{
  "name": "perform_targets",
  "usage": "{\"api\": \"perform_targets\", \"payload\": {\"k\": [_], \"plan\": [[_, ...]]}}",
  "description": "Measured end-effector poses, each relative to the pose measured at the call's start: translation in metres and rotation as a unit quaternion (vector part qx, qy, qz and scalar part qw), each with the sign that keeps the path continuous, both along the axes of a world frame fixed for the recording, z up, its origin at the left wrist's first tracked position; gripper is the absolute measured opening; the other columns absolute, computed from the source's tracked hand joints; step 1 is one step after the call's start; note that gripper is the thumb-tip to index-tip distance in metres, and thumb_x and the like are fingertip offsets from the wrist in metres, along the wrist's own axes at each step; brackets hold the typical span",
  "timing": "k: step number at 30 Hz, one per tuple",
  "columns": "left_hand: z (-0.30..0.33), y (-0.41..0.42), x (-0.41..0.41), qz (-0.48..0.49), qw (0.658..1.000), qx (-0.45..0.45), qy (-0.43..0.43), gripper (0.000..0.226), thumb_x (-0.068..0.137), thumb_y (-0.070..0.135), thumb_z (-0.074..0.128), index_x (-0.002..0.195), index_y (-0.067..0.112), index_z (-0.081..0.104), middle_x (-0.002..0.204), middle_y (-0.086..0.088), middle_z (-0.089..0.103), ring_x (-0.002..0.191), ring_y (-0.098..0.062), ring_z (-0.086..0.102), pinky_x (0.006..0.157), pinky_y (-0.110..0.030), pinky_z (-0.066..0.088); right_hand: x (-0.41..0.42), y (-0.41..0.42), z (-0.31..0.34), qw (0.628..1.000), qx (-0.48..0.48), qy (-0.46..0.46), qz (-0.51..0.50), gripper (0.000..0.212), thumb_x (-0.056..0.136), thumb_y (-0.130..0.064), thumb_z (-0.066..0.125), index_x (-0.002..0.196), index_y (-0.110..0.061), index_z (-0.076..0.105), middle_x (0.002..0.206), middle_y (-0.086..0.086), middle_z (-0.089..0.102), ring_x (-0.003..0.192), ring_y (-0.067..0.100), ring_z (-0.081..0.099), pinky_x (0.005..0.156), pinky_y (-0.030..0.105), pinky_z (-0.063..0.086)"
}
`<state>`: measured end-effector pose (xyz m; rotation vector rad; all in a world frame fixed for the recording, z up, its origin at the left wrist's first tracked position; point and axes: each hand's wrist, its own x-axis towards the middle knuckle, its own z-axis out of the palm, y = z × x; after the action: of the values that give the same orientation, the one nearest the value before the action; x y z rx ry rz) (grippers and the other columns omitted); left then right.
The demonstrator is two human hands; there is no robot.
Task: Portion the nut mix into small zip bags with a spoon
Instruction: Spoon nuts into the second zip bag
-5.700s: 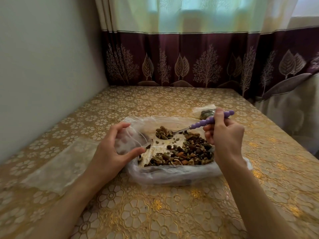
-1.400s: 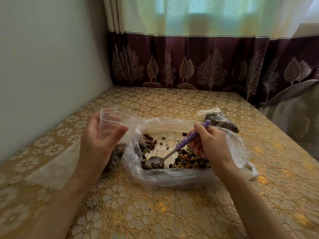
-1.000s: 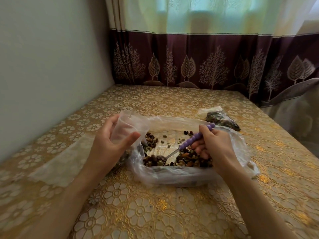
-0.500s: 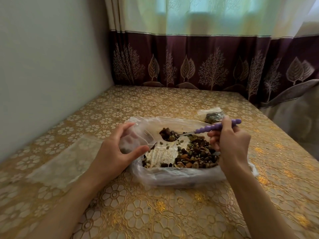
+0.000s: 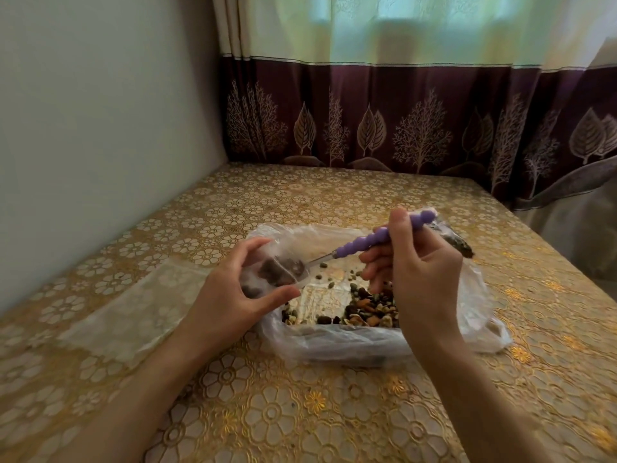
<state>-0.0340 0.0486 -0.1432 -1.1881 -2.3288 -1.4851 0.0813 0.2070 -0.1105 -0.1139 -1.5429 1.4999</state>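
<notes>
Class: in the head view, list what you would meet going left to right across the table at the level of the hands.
Empty zip bags → left hand holding small zip bag → spoon → right hand → filled zip bag.

1. Setting: a home, prob. living or dining rm corner.
2. Evidence: table w/ gold floral-embossed vinyl tablecloth [image 5: 334, 195], pushed up against plain off-white painted wall [image 5: 100, 111].
3. Behind table: long fabric curtain, pale cream top w/ maroon lower band printed w/ tree and leaf motifs [image 5: 400, 128]; daylight glows through upper part, so window behind it.
4. Domestic-type contents: thin clear plastic bag of mixed nuts [image 5: 350, 342] lying open on cloth; no lab, shop or office fittings in view.
</notes>
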Motion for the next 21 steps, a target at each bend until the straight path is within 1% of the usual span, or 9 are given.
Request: {"api": "perform_targets", "payload": {"k": [4, 6, 7, 9, 10, 11, 15, 18, 21], "plan": [[0.002, 0.0, 0.003, 0.007, 1.0, 0.012, -0.002, 0.059, 0.054, 0.063, 0.066, 0.105, 0.057, 0.037, 0.103, 0.031, 0.047, 0.091, 0.029, 0.047, 0.07, 0.005, 0.036, -0.001, -0.006, 0.0, 0.997, 0.053, 0.024, 0.04, 0.031, 0.097, -0.018, 0.047, 0.07, -0.014, 0.062, 0.062, -0.002, 0.07, 0.043, 0.014, 0.057, 0.039, 0.019, 0.045], [0.002, -0.001, 0.002, 0.013, 1.0, 0.022, -0.003, 0.06, 0.054, 0.062, 0.066, 0.107, 0.054, 0.038, 0.104, 0.029, 0.05, 0.091, 0.024, 0.05, 0.071, 0.002, 0.039, -0.001, -0.005, 0.0, 0.997, 0.052, 0.025, 0.06, 0.028, 0.096, -0.015, 0.047, 0.074, -0.01, 0.063, 0.063, -0.002, 0.071, 0.045, 0.014, 0.056, 0.039, 0.018, 0.044], [0.001, -0.001, 0.002, 0.015, 1.0, 0.022, -0.005, 0.063, 0.054, 0.063, 0.066, 0.111, 0.051, 0.04, 0.106, 0.026, 0.053, 0.095, 0.018, 0.053, 0.074, -0.002, 0.042, 0.0, -0.003, -0.001, 0.996, 0.044, 0.023, 0.068, 0.026, 0.096, -0.014, 0.047, 0.077, -0.007, 0.063, 0.063, -0.002, 0.071, 0.046, 0.014, 0.056, 0.039, 0.018, 0.043], [0.0, -0.001, 0.001, 0.016, 1.0, 0.017, -0.011, 0.072, 0.056, 0.063, 0.066, 0.12, 0.041, 0.043, 0.113, 0.015, 0.058, 0.102, 0.003, 0.058, 0.083, -0.017, 0.048, 0.0, 0.001, -0.002, 0.996, 0.026, 0.016, 0.08, 0.024, 0.095, -0.013, 0.046, 0.081, -0.002, 0.063, 0.063, 0.0, 0.07, 0.047, 0.013, 0.056, 0.04, 0.017, 0.042], [-0.001, -0.001, 0.001, 0.017, 1.0, 0.015, -0.013, 0.076, 0.056, 0.063, 0.066, 0.124, 0.036, 0.044, 0.117, 0.011, 0.059, 0.104, -0.003, 0.058, 0.086, -0.023, 0.05, 0.0, 0.003, -0.002, 0.996, 0.017, 0.014, 0.081, 0.024, 0.094, -0.012, 0.046, 0.082, -0.001, 0.063, 0.063, 0.001, 0.07, 0.048, 0.013, 0.056, 0.04, 0.018, 0.041], [-0.002, -0.002, 0.0, 0.018, 1.0, 0.016, -0.013, 0.079, 0.057, 0.062, 0.066, 0.126, 0.032, 0.044, 0.119, 0.009, 0.059, 0.106, -0.005, 0.058, 0.088, -0.026, 0.05, 0.0, 0.006, -0.002, 0.997, 0.006, 0.014, 0.077, 0.024, 0.094, -0.012, 0.046, 0.082, 0.0, 0.063, 0.063, 0.003, 0.069, 0.048, 0.014, 0.056, 0.039, 0.018, 0.04], [-0.001, -0.001, 0.001, 0.019, 0.999, 0.023, -0.015, 0.081, 0.057, 0.06, 0.068, 0.127, 0.027, 0.045, 0.116, 0.009, 0.06, 0.105, -0.005, 0.058, 0.086, -0.022, 0.049, 0.001, 0.027, -0.003, 0.996, -0.077, 0.026, 0.044, 0.028, 0.094, -0.017, 0.046, 0.077, -0.002, 0.063, 0.067, 0.015, 0.065, 0.047, 0.015, 0.051, 0.039, 0.02, 0.036], [-0.001, -0.002, 0.001, 0.019, 0.999, 0.022, -0.025, 0.082, 0.057, 0.058, 0.069, 0.128, 0.024, 0.045, 0.118, 0.006, 0.06, 0.107, -0.011, 0.058, 0.09, -0.033, 0.05, 0.002, 0.044, -0.005, 0.986, -0.162, 0.024, 0.028, 0.035, 0.098, -0.022, 0.045, 0.073, -0.006, 0.063, 0.072, 0.019, 0.065, 0.049, 0.014, 0.049, 0.04, 0.02, 0.035], [0.0, -0.002, 0.002, 0.021, 0.999, 0.017, -0.021, 0.081, 0.058, 0.057, 0.069, 0.128, 0.024, 0.046, 0.119, 0.005, 0.06, 0.107, -0.012, 0.058, 0.09, -0.039, 0.051, 0.004, 0.058, -0.009, 0.986, -0.165, -0.01, -0.025, 0.036, 0.099, -0.026, 0.046, 0.071, -0.009, 0.062, 0.072, 0.017, 0.066, 0.05, 0.012, 0.05, 0.041, 0.019, 0.036]]}}
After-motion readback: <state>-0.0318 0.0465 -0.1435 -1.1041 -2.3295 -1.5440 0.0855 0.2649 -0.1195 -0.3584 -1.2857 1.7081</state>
